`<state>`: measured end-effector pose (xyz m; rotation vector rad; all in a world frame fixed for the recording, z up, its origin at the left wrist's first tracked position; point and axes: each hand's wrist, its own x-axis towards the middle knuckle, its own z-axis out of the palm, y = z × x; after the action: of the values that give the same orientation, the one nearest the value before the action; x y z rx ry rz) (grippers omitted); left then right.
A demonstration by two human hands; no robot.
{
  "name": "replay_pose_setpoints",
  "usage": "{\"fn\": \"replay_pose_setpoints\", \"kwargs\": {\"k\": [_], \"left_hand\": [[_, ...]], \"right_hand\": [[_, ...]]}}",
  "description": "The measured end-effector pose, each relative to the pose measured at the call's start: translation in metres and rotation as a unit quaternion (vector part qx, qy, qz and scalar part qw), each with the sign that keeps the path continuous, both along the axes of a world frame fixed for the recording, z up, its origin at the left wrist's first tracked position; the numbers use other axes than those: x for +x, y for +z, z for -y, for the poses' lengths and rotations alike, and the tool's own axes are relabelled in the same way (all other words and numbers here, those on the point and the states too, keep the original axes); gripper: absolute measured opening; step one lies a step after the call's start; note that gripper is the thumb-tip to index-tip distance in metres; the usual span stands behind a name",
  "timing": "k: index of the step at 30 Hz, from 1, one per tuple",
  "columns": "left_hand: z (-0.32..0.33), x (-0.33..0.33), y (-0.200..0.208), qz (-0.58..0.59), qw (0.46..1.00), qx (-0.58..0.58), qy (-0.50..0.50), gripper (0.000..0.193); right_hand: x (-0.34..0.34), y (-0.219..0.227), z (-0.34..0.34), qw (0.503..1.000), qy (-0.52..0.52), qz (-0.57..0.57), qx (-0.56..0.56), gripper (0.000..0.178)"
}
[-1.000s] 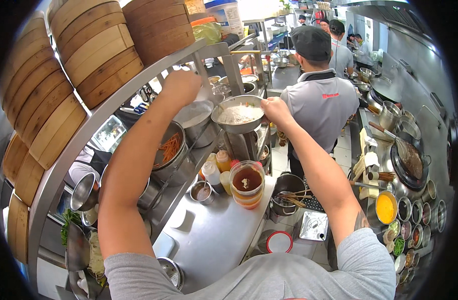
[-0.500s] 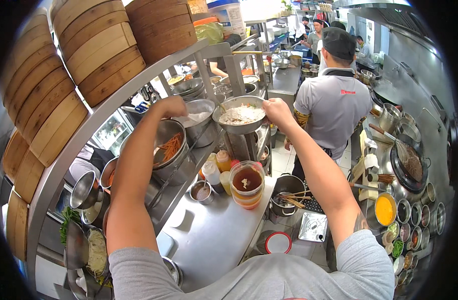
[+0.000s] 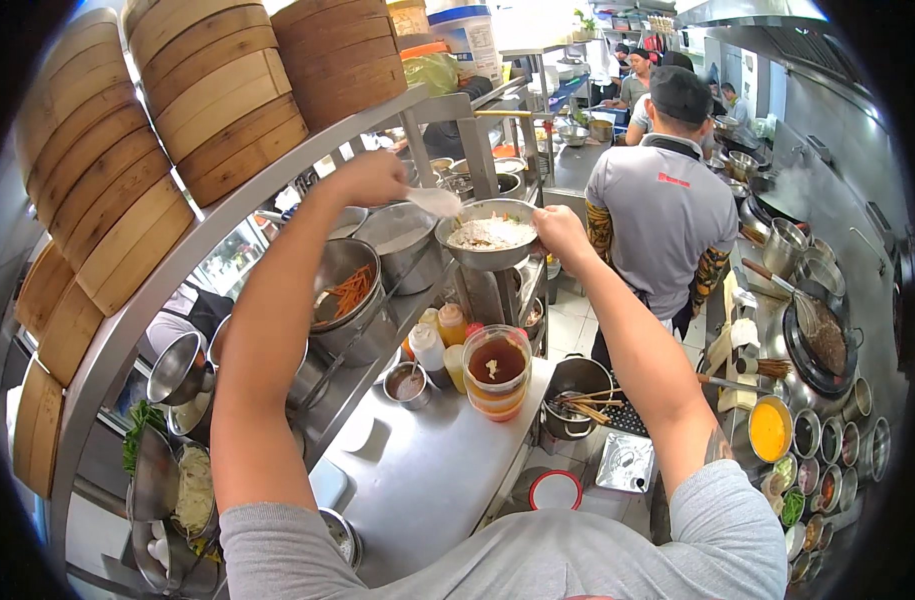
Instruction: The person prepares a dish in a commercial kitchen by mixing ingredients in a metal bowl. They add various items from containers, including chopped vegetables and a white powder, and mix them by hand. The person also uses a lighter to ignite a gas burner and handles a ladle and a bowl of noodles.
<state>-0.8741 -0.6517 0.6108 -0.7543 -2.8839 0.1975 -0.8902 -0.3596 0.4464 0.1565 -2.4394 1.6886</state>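
Note:
My left hand (image 3: 369, 178), raised at the shelf, is closed on the handle of a white scoop (image 3: 435, 202). The scoop tilts at the left rim of a metal bowl (image 3: 489, 260). White powder lies over bits of vegetable in that bowl. My right hand (image 3: 565, 230) grips the bowl's right rim and holds it up over the shelf edge. Left of the bowl stands a deep metal pot (image 3: 417, 272) with white powder inside. Nearer to me, shredded carrot (image 3: 352, 290) sits in another steel pot (image 3: 352, 340).
Bamboo steamers (image 3: 217, 120) are stacked on the upper left rack. Below the bowl are squeeze bottles (image 3: 427, 345) and a tub of brown liquid (image 3: 497, 365) on the steel counter (image 3: 417, 470). A co-worker (image 3: 662, 210) stands ahead right, by a wok (image 3: 822, 345).
My left hand has risen and brought the scoop up out of the powder pot to the bowl. The bowl has stayed in my right hand. The co-worker has turned slightly.

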Motion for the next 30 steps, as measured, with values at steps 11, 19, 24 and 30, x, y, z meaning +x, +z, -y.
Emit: {"fn": "replay_pose_setpoints", "kwargs": {"k": [11, 19, 24, 30], "left_hand": [[-0.030, 0.016, -0.030, -0.114, 0.959, -0.134, 0.221, 0.024], [-0.147, 0.141, -0.136, 0.084, 0.941, 0.277, 0.176, 0.038], [-0.158, 0.229, -0.342, 0.348, 0.636, 0.663, 0.186, 0.027], [-0.180, 0.312, -0.458, 0.329, 0.560, 0.692, 0.314, 0.016]], "right_hand": [[0.019, -0.045, -0.045, 0.988, -0.039, -0.124, 0.087, 0.033], [0.137, -0.126, -0.117, 0.935, -0.051, -0.295, 0.190, 0.023], [0.234, -0.177, -0.127, 0.987, 0.002, -0.132, 0.092, 0.021], [0.299, -0.268, -0.141, 0.968, 0.066, -0.024, 0.241, 0.029]]}}
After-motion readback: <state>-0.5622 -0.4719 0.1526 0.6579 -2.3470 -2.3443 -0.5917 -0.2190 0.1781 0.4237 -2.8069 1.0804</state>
